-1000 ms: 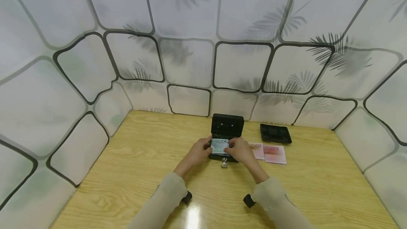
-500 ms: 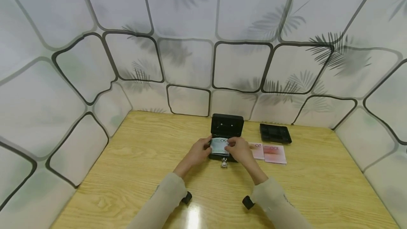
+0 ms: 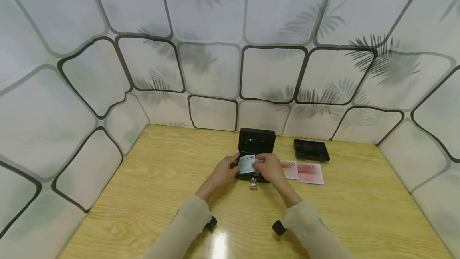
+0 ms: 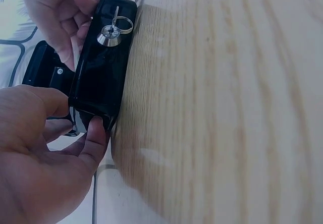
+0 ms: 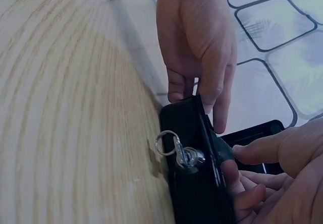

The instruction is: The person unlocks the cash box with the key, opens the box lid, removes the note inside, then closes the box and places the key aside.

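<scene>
A black cash box [image 3: 256, 141] stands with its lid raised, a key [image 5: 177, 151] on a ring in its front lock. Over its opening lies a blue-green 50 banknote [image 3: 246, 164], now slightly tilted. My left hand [image 3: 225, 170] grips the left end of the box, thumb [image 4: 96, 135] against the lower corner and fingers farther back. With thumb and fingers my right hand [image 3: 268, 168] pinches the banknote's right side. In the right wrist view the note [image 5: 221, 147] shows as a thin strip along the box rim. The inside of the box is mostly hidden.
To the right of the box lie a 20 banknote [image 3: 290, 170] and red 100 banknotes [image 3: 310, 174], side by side. Behind them sits a black compartment tray [image 3: 311, 150]. A patterned wall [image 3: 212, 113] borders the wooden table [image 3: 172, 159] at the back.
My right hand has shifted slightly left, and the 50 banknote has moved left and tilted, its right end higher. My left hand stays at the box's left end.
</scene>
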Demonstrator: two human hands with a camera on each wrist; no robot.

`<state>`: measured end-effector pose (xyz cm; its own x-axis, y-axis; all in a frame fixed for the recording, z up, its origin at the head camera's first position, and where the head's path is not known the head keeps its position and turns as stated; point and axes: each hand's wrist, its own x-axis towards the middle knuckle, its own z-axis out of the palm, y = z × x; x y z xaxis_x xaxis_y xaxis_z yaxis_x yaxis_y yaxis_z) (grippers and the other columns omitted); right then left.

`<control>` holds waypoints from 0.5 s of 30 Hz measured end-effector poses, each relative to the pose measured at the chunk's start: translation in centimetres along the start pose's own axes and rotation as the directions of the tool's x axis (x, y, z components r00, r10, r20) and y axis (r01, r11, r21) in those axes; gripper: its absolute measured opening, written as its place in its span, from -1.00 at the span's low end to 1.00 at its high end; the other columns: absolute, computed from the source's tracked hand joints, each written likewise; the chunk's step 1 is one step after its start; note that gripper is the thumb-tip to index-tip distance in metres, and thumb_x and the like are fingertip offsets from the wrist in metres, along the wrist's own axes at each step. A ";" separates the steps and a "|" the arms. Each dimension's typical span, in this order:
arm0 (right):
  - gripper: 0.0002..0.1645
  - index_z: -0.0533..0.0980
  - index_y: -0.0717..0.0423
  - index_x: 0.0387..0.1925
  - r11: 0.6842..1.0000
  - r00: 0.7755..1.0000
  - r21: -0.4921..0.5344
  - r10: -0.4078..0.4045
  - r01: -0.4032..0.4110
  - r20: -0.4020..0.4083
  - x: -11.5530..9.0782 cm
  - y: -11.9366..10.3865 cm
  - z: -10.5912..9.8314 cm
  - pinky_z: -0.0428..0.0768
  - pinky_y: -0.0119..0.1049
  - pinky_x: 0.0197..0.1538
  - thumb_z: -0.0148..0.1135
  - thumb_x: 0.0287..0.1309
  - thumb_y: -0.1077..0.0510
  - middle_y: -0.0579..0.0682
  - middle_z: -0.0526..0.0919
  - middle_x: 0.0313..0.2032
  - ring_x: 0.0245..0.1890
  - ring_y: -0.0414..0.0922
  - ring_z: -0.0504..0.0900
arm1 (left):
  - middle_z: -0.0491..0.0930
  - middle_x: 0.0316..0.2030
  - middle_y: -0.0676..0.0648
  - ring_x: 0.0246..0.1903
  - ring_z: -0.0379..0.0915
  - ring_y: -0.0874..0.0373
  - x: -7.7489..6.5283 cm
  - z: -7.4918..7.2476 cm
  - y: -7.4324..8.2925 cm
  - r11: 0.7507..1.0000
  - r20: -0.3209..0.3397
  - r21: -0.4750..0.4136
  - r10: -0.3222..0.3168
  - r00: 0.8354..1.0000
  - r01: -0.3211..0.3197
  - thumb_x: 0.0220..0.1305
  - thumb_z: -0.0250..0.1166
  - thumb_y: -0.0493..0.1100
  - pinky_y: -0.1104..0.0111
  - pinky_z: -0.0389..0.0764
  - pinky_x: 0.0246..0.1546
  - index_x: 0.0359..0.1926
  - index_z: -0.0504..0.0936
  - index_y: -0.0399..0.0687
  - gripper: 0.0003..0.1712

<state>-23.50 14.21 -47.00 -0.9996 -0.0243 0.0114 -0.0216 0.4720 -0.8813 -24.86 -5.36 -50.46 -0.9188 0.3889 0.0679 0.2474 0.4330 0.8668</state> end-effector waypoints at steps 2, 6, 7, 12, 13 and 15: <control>-0.60 0.58 0.59 0.02 1.000 1.000 0.022 -0.003 0.002 0.009 0.0 0.0 0.2 0.50 -0.39 -0.47 0.33 0.17 0.40 0.16 0.72 -0.50 -0.57 -0.08 0.65 | 0.39 0.31 -0.45 0.23 0.47 -0.24 -0.1 0.0 0.0 1.000 0.000 -0.002 0.000 1.000 0.000 0.48 0.14 -0.37 0.02 0.52 0.19 0.51 0.24 -0.39 -0.36; -0.56 0.56 0.60 0.06 0.999 1.000 0.044 0.010 -0.011 0.014 0.1 0.0 0.5 0.38 -0.39 -0.53 0.34 0.19 0.38 0.09 0.63 -0.65 -0.65 -0.13 0.59 | 0.39 0.31 -0.45 0.23 0.47 -0.25 -0.1 0.0 0.0 1.000 0.004 0.006 -0.005 1.000 0.005 0.49 0.15 -0.36 0.01 0.52 0.20 0.52 0.25 -0.38 -0.36; -0.55 0.55 0.59 0.08 0.999 1.000 0.048 0.016 -0.016 0.013 0.2 0.1 0.5 0.37 -0.38 -0.52 0.35 0.20 0.36 0.07 0.62 -0.67 -0.66 -0.15 0.57 | 0.39 0.31 -0.45 0.23 0.47 -0.26 -0.1 0.0 0.0 1.000 0.002 0.009 -0.002 1.000 0.002 0.49 0.15 -0.37 0.00 0.51 0.20 0.51 0.25 -0.38 -0.36; -0.57 0.58 0.55 0.04 0.998 0.999 0.053 0.043 -0.043 0.010 0.4 0.3 0.8 0.36 -0.37 -0.52 0.37 0.23 0.29 0.02 0.60 -0.69 -0.68 -0.18 0.55 | 0.40 0.31 -0.44 0.24 0.46 -0.24 -0.2 -0.1 0.1 1.000 -0.006 0.011 0.002 1.000 -0.002 0.49 0.15 -0.36 0.00 0.49 0.23 0.51 0.26 -0.38 -0.37; -0.63 0.62 0.52 -0.02 0.998 0.999 0.043 0.043 -0.044 0.011 0.5 0.3 0.8 0.34 -0.38 -0.53 0.38 0.23 0.28 0.01 0.59 -0.70 -0.68 -0.18 0.54 | 0.39 0.31 -0.44 0.24 0.46 -0.24 -0.2 -0.1 0.1 1.000 -0.007 0.011 0.000 1.000 0.001 0.49 0.14 -0.36 0.00 0.48 0.24 0.51 0.26 -0.38 -0.37; -0.76 0.68 0.44 -0.18 0.999 0.999 0.028 0.041 -0.041 0.015 0.5 0.3 0.9 0.30 -0.38 -0.56 0.38 0.23 0.28 -0.01 0.56 -0.72 -0.68 -0.17 0.54 | 0.39 0.32 -0.44 0.25 0.45 -0.23 -0.2 0.0 0.1 1.000 -0.006 0.015 -0.006 1.000 0.006 0.50 0.14 -0.35 0.00 0.47 0.24 0.51 0.26 -0.38 -0.37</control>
<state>-23.97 13.59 -47.66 -0.9993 -0.0181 -0.0317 0.0203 0.4475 -0.8941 -24.68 -5.43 -50.39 -0.9222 0.3811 0.0656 0.2463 0.4480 0.8594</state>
